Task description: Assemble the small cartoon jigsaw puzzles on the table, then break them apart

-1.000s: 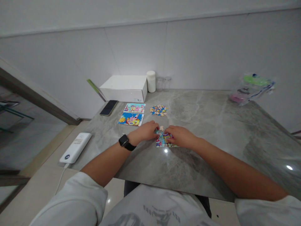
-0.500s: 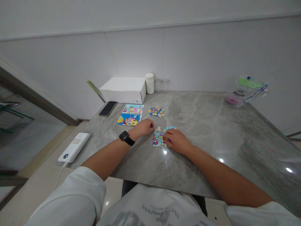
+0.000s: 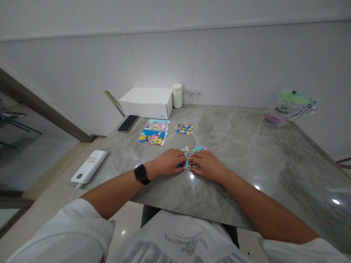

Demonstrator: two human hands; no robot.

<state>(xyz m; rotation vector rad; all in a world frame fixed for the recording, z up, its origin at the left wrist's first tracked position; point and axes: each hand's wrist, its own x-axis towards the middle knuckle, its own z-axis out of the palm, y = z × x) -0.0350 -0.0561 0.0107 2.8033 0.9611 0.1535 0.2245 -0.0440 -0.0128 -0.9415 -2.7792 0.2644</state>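
A partly joined jigsaw puzzle [image 3: 188, 163] lies on the grey table in front of me, its sides covered by my fingers. My left hand [image 3: 171, 161] is closed, fingers curled over the puzzle's left edge. From the other side my right hand [image 3: 207, 164] grips the right part, fingers bent and thumb near the lower edge. Just beyond the hands are a pale loose puzzle piece [image 3: 187, 148] and a cluster of light-blue puzzle pieces [image 3: 199, 148]. What lies under the fingertips is hidden.
A pile of loose pieces [image 3: 184, 128] sits farther back, beside two cartoon picture cards [image 3: 153, 137]. Behind are a phone [image 3: 128, 124], a white box [image 3: 146, 103], a white bottle [image 3: 177, 96] and clear cups. A white power bank [image 3: 89, 167] is left, a plastic bag [image 3: 290, 107] right.
My left hand has come down and right, from above the puzzle's upper-left corner onto its left side. My right hand stays on the right side. The view has shifted slightly.
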